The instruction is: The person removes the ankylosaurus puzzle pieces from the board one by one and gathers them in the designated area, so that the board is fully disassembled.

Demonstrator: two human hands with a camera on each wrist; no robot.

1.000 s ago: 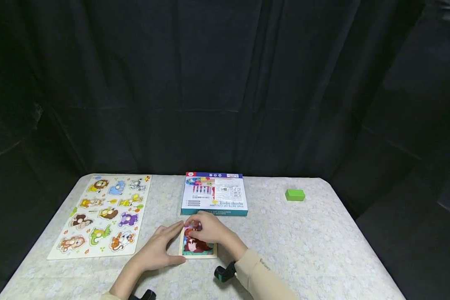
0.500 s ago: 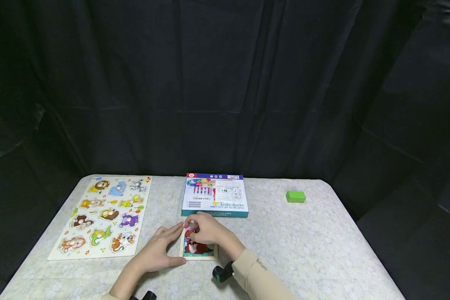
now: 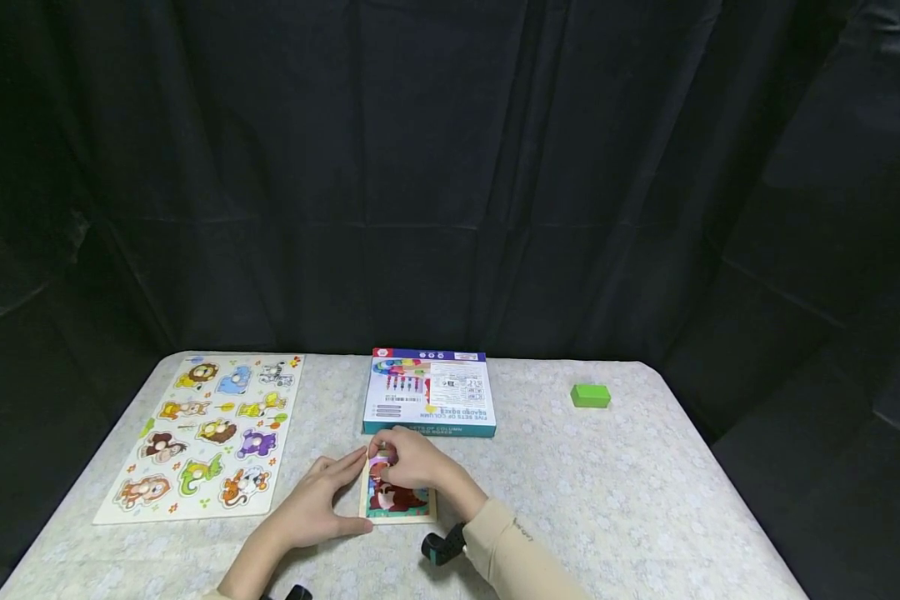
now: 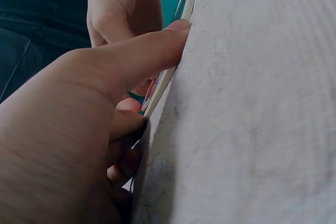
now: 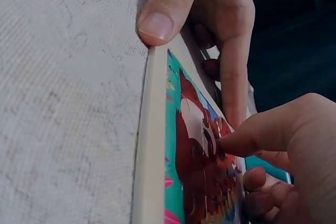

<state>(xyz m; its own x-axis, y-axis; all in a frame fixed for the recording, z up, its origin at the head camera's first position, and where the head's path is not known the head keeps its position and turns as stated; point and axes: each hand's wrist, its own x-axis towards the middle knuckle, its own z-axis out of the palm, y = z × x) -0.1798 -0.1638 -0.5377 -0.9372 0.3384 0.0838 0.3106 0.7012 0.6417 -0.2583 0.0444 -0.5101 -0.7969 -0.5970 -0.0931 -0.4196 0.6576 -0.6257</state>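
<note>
A small framed jigsaw puzzle [image 3: 396,498] with a red-brown animal picture lies flat on the table in the head view. My left hand [image 3: 311,504] holds its left side, thumb at the near corner and forefinger reaching to the far corner. Bent over the far left part of the puzzle, my right hand [image 3: 414,461] has its thumb on the picture and its forefinger curled near the far edge. The right wrist view shows the thumb tip touching the picture [image 5: 191,124]; the forefinger's contact is hidden. In the left wrist view, the left thumb [image 4: 152,48] presses the pale frame edge [image 4: 163,85].
Just beyond the puzzle lies a white and teal box [image 3: 429,396], close to the right hand. A large animal peg board [image 3: 210,437] lies at the left. A green block [image 3: 590,396] sits at the far right. Black cloth [image 3: 450,175] hangs behind the table.
Both hands stay nearly in place on the puzzle. Between the right thumb and forefinger, the dark red patch seen earlier gives way to lighter purple and green. The head view shifts slightly.
</note>
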